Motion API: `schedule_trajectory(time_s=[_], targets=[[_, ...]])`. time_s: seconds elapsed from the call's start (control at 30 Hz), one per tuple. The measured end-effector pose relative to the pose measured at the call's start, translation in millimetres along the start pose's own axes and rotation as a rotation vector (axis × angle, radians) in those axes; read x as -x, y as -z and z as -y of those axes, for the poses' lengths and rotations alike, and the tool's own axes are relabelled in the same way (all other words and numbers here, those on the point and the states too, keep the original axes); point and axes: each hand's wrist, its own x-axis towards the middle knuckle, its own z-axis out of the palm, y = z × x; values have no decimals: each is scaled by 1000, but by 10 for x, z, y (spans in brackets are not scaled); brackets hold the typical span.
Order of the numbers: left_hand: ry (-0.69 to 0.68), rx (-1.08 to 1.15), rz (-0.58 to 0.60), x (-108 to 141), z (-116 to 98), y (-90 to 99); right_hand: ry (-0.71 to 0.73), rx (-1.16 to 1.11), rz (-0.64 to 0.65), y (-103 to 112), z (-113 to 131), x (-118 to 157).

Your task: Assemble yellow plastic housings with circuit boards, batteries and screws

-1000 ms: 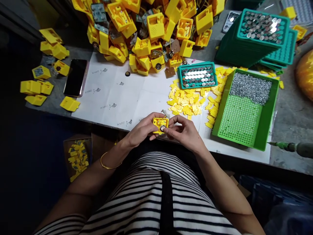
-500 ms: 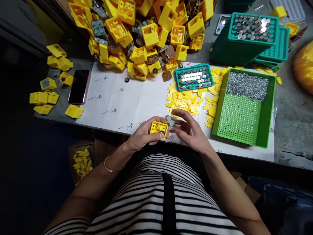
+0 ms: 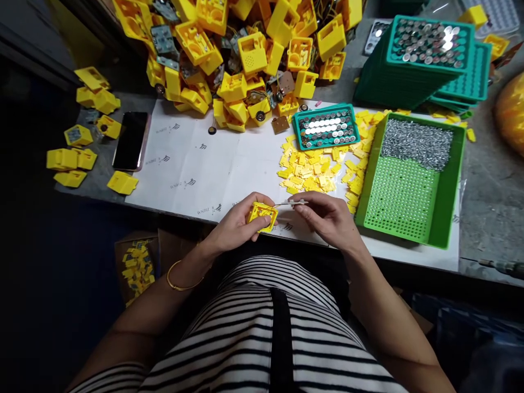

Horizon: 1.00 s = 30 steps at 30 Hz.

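Note:
My left hand [image 3: 241,225] is closed around a small yellow plastic housing [image 3: 257,209], its open side facing up and my thumb pressed inside it. A circuit board [image 3: 298,202], seen nearly edge-on, is pinched in the fingers of my right hand [image 3: 327,217]. Thin wires run from the housing across to the board. Both hands are above the front edge of the white paper [image 3: 180,185], the right one just in front of a spread of small yellow plastic pieces [image 3: 309,169].
Yellow housings with wires and boards [image 3: 233,87] are heaped at the back. A teal tray of round metal discs [image 3: 327,128] lies before them. Right of it stand a green basket of small metal parts [image 3: 417,144] and stacked teal trays [image 3: 409,76]. A phone [image 3: 131,142] lies left.
My right hand, open beside the dangling board before, has closed on it and drawn it to the right, turning it edge-on. My left thumb has shifted slightly inside the housing.

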Motion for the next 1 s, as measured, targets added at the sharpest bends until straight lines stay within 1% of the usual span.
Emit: schedule_trajectory(time_s=[0.07,0.17,0.2,0.27,0.37,0.43,0.5,0.57,0.63,0.7,0.77,0.8,0.87,0.93,1.0], targets=[[-5,34,19,22,-19,-16,-62,-102,18,0,29,5],[28,111,98,48,-35,-22,-142,-348,73,-16,83,10],[46,131,124,49,-34,-21,-153,-395,83,-24,99,10],[84,158,165,38,-23,-17,-149,-419,58,-45,124,4],[135,220,207,5,15,-20,-134,-437,-13,-90,132,-7],[165,268,221,-14,45,-26,-146,-470,-8,-123,124,-7],[178,308,220,-26,70,-29,-173,-471,29,-152,119,4],[180,343,214,-30,80,-23,-189,-434,58,-170,129,24],[183,371,211,-30,73,-5,-155,-361,55,-164,159,45],[181,391,213,-29,56,22,-71,-223,48,-126,205,59],[171,409,201,-28,40,50,47,-30,46,-63,253,65],[168,417,188,-27,36,59,95,70,54,-29,274,66],[168,426,142,-26,36,64,145,227,76,21,302,69],[163,443,97,-23,46,45,143,287,79,30,312,78],[149,471,74,-16,55,9,149,253,66,-10,313,93]])
